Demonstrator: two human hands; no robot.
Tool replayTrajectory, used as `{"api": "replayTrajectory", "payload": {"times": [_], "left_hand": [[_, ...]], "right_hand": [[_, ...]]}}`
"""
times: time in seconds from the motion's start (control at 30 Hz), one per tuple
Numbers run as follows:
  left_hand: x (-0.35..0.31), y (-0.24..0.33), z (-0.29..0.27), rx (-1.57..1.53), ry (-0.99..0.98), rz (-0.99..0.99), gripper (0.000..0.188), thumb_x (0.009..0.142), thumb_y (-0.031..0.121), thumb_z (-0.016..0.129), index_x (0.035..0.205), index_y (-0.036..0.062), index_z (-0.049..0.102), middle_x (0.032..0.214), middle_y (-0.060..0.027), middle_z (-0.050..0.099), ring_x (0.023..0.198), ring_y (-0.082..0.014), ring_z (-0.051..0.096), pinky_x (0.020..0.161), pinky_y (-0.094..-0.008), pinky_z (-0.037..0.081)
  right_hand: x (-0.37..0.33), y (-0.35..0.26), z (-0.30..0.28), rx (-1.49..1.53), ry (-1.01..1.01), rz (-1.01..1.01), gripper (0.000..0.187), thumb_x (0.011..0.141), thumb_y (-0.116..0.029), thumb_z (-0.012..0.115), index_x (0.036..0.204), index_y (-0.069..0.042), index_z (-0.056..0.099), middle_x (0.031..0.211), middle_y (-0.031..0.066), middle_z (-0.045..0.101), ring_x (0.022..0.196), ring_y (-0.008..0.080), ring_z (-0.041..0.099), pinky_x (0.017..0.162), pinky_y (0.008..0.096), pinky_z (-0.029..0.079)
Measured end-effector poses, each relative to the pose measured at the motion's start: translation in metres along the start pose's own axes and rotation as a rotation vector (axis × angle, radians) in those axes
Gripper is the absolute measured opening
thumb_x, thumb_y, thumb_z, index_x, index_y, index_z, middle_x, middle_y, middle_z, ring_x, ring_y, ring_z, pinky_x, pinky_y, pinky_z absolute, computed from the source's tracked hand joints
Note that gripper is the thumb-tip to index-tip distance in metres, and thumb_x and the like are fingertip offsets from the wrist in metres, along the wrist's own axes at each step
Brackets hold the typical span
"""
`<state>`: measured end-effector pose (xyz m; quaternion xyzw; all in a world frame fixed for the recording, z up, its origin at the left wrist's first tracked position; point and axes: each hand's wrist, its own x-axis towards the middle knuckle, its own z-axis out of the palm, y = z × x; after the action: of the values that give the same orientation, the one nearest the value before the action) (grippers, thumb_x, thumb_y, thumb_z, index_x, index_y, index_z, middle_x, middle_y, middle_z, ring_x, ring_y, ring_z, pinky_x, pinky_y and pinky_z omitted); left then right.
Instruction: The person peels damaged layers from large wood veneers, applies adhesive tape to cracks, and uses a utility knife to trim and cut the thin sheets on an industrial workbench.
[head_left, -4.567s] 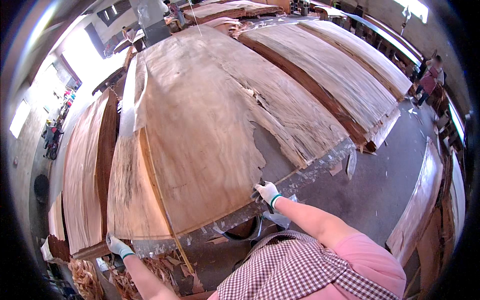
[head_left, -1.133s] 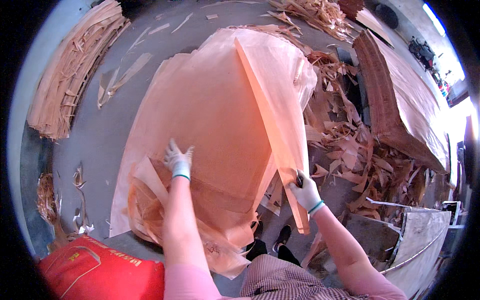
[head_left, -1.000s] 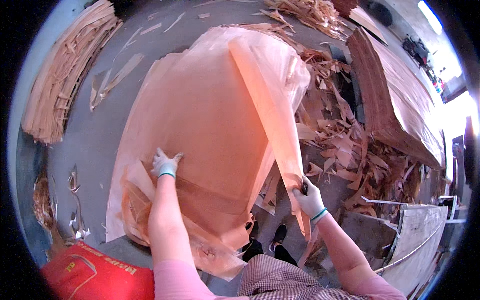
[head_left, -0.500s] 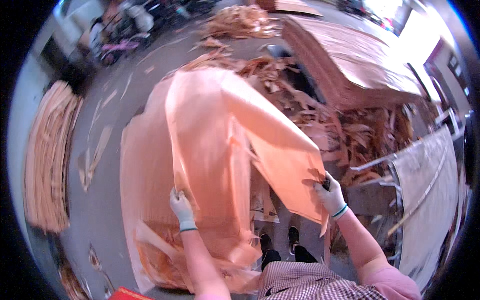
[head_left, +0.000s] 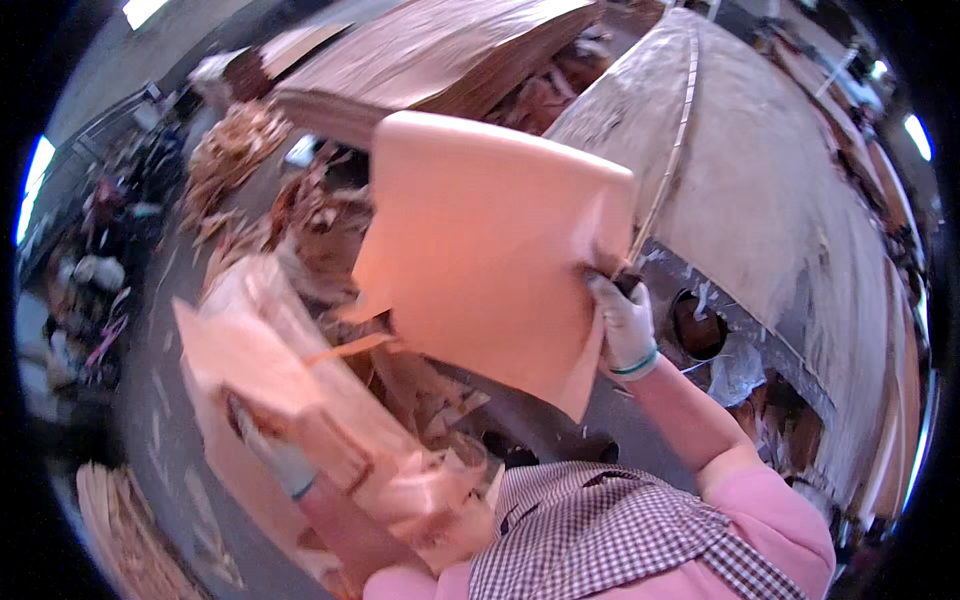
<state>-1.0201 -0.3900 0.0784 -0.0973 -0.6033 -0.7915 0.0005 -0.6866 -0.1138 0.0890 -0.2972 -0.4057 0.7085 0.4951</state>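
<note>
A thin, peach-coloured wood veneer sheet (head_left: 480,240) hangs raised in front of me, its top edge curling over. My right hand (head_left: 625,325), in a white glove with a green cuff edge, is closed on the sheet's right edge. Something small and black shows at its fingers, too unclear to name. On the lower left my left hand (head_left: 272,455), gloved too, is smeared by motion. It is over or against the stack of veneer (head_left: 290,340), whose top sheets are ragged and folded; its fingers are not clear.
A wide pale board (head_left: 740,200) with a long thin stick (head_left: 678,140) on it stands right. Beyond the sheet lies a high veneer stack (head_left: 430,60). Veneer scraps (head_left: 235,150) heap at far left; another bundle (head_left: 130,530) lies lower left.
My view has turned to the right. My right hand has carried the veneer sheet up and away from the stack, toward the pale board. The sheet has left my left hand.
</note>
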Motion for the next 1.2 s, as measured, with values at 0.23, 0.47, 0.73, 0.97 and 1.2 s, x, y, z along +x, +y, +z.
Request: {"api": "replayTrajectory", "payload": {"times": [0.23, 0.47, 0.73, 0.97, 1.2], "left_hand": [[-0.050, 0.087, 0.002, 0.230, -0.034, 0.118, 0.042, 0.095, 0.020, 0.048, 0.131, -0.0022, 0.046, 0.127, -0.0131, 0.051, 0.112, -0.0207, 0.053, 0.094, -0.0305, 0.043], [-0.099, 0.128, 0.112, -0.287, -0.039, 0.283, 0.022, 0.089, 0.017, 0.049, 0.106, 0.0030, 0.048, 0.103, -0.0099, 0.050, 0.090, -0.0198, 0.051, 0.081, -0.0333, 0.044], [-0.128, 0.165, 0.327, -0.300, -0.174, 0.356, 0.007, 0.082, 0.016, 0.052, 0.080, 0.0099, 0.053, 0.078, -0.0045, 0.050, 0.069, -0.0183, 0.048, 0.069, -0.0370, 0.043], [-0.226, 0.154, 0.644, 0.023, -1.132, 0.937, 0.036, 0.096, 0.022, 0.040, 0.124, 0.0011, 0.049, 0.113, -0.0109, 0.058, 0.104, -0.0194, 0.056, 0.088, -0.0276, 0.046], [-0.597, -0.002, 0.783, 0.017, -2.110, 1.019, 0.031, 0.091, 0.019, 0.050, 0.118, 0.0072, 0.061, 0.113, -0.0155, 0.064, 0.102, -0.0256, 0.063, 0.088, -0.0346, 0.048]], "right_hand": [[-0.058, -0.157, -0.165, -0.349, 0.392, -0.579, 0.028, 0.095, -0.011, 0.046, 0.116, 0.005, 0.057, 0.115, 0.0069, 0.059, 0.109, 0.0164, 0.054, 0.099, 0.0308, 0.039], [-0.186, -0.333, -0.379, -0.123, 0.669, -0.608, 0.039, 0.096, -0.016, 0.046, 0.130, 0.004, 0.047, 0.128, 0.0098, 0.052, 0.119, 0.0187, 0.047, 0.107, 0.0312, 0.030], [-0.358, -0.392, -0.400, -0.038, 0.915, -0.602, 0.033, 0.091, -0.012, 0.054, 0.121, 0.001, 0.054, 0.117, 0.0073, 0.059, 0.107, 0.0167, 0.056, 0.097, 0.0324, 0.042], [-0.429, -0.366, -0.324, -0.029, 1.199, -0.651, 0.042, 0.084, -0.012, 0.061, 0.123, -0.001, 0.051, 0.118, 0.0098, 0.059, 0.107, 0.0214, 0.057, 0.097, 0.0348, 0.042], [-0.423, -0.336, -0.241, -0.123, 1.506, -0.702, 0.039, 0.081, -0.012, 0.061, 0.118, 0.001, 0.055, 0.113, 0.0100, 0.061, 0.102, 0.0213, 0.059, 0.093, 0.0351, 0.046]]}}
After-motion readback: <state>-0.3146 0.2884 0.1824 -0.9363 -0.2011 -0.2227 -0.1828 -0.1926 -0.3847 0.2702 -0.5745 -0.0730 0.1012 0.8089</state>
